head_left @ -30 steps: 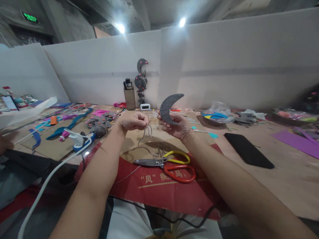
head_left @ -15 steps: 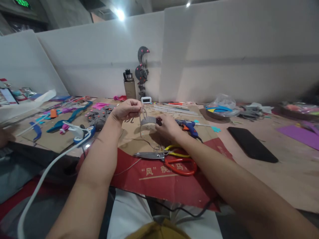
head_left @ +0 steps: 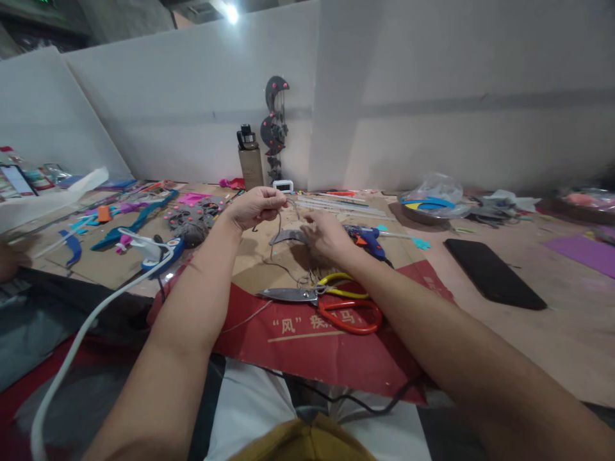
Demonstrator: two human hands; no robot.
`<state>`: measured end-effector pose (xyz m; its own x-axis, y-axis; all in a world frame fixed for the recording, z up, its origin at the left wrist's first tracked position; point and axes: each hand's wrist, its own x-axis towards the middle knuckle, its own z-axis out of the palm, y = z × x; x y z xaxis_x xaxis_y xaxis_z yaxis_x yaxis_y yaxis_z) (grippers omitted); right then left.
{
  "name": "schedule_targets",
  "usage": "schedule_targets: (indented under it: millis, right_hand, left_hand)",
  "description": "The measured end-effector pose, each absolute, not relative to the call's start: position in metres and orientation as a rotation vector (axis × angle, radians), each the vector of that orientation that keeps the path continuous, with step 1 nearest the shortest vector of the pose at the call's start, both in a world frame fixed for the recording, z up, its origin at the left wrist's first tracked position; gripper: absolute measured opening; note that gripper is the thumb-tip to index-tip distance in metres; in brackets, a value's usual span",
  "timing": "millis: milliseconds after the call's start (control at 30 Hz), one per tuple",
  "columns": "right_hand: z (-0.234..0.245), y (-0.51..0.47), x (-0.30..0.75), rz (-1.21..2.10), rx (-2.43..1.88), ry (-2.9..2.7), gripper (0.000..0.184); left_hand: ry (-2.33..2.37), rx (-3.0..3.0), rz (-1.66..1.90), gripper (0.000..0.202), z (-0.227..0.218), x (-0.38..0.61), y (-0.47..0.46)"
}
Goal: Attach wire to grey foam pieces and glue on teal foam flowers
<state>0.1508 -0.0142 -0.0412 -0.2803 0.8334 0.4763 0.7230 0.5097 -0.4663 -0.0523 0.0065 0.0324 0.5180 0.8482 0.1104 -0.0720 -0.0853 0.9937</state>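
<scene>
My left hand is closed in a pinch on thin grey yarn, whose loop rises to its fingertips. A grey curved strip, crescent-like, hangs low between my hands. Its right end meets the fingers of my right hand, which are closed around it and partly hidden. The index finger and thumb of that hand are close to the yarn. Loose yarn trails down to large scissors with one yellow and one red handle, lying on red printed cardboard.
A blue glue gun lies beyond my right wrist, and a black phone farther right. Grey yarn and a power strip with a white cable sit left. A bottle and a hanging crescent ornament stand behind.
My left hand has shifted slightly right and up with the yarn. My right hand's fingers have lifted toward the yarn, and the grey strip has tilted and sunk a little.
</scene>
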Motion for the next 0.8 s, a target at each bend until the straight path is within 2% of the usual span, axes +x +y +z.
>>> schedule_targets:
  millis: [67,267,467,533,667,800]
  right_hand:
    - [-0.031,-0.015,0.156,0.283,-1.226,-1.939,0.024]
    - [-0.013,-0.019,0.16,0.811,-0.989,-1.445,0.034]
    - [-0.014,-0.022,0.154,0.892,-0.917,-1.48,0.044]
    - [-0.014,-0.023,0.154,0.858,-0.921,-1.478,0.04]
    - [-0.012,-0.021,0.158,0.808,-0.918,-1.434,0.02]
    - [-0.013,-0.014,0.164,0.803,-0.906,-1.318,0.016]
  left_hand:
    - [0.744,1.437,0.952,0.027,0.027,-0.046,0.011]
    - [0.826,1.361,1.023,0.023,0.012,-0.029,0.019]
    - [0.759,1.386,1.061,0.026,0.014,-0.02,0.012]
    - [0.774,1.399,1.068,0.025,0.015,-0.018,0.01]
    - [0.871,1.425,1.039,0.023,0.016,-0.014,0.006]
    - [0.919,1.434,0.985,0.026,0.018,-0.012,0.003]
